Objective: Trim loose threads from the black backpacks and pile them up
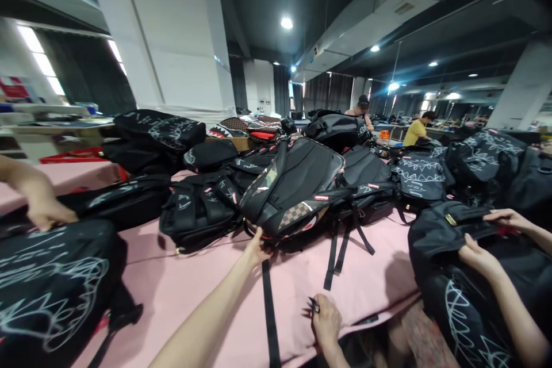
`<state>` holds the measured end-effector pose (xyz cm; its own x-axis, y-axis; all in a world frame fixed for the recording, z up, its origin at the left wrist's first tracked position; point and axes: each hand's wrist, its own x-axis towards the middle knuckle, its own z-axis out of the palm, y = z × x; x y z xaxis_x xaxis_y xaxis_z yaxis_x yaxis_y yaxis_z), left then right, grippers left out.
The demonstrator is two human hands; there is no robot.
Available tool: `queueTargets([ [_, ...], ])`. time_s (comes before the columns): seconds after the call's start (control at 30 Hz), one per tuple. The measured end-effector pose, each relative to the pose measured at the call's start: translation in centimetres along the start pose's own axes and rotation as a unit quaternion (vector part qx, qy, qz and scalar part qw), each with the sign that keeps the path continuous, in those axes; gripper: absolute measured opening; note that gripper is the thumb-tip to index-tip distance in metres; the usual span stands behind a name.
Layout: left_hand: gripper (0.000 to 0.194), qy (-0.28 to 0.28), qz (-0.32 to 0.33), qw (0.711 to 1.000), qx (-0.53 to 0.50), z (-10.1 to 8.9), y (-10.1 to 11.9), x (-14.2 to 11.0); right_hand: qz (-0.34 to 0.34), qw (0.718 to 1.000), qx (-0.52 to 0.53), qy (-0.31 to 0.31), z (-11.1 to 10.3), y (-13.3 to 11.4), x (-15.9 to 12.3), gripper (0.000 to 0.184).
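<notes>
My left hand (257, 248) grips the lower edge of a black backpack (297, 178) with camouflage and brown check panels. This backpack lies on the pink-covered table (224, 293), its padded back facing up and black straps trailing toward me. Near the table's front edge, my right hand (326, 322) is closed around a small pair of thread snips (314, 305), whose dark pointed blades stick out to the left. Most of the snips is hidden in the palm. A long black strap (270, 316) hangs down between my hands.
Black backpacks with white scribble prints, such as this one (56, 282), crowd both sides and the back. A co-worker's hand (47, 207) rests by it. At right, another person's hands (483, 253) handle a black backpack (431, 241). Two people stand farther off.
</notes>
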<state>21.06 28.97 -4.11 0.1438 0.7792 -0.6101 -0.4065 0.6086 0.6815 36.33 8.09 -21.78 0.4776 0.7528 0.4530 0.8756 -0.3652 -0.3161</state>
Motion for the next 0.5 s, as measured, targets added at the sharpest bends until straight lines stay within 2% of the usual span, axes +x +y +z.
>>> queueTargets([
  [0.07, 0.032, -0.001, -0.005, 0.999, -0.032, 0.6, 0.4, 0.5, -0.006, 1.0, 0.004, 0.019, 0.5, 0.2, -0.1, 0.028],
  [0.17, 0.029, -0.002, -0.005, 0.997, -0.074, 1.4, 1.2, 1.0, -0.021, 0.999, 0.011, 0.042, 1.0, 0.5, 0.0, 0.028],
  [0.3, 0.024, -0.005, 0.017, 0.994, -0.106, 1.5, 1.8, 0.1, -0.038, 0.997, 0.011, 0.06, 1.2, 0.7, 0.0, 0.028],
  [0.4, 0.013, -0.023, 0.098, 0.984, -0.144, 0.3, 3.1, -3.0, -0.024, 0.999, 0.029, 0.038, 1.0, 0.7, 0.1, 0.027],
  [0.5, 0.008, -0.04, 0.208, 0.965, -0.156, -2.7, 6.8, -8.7, 0.002, 0.999, 0.045, -0.008, 0.7, 0.7, 0.1, 0.028],
])
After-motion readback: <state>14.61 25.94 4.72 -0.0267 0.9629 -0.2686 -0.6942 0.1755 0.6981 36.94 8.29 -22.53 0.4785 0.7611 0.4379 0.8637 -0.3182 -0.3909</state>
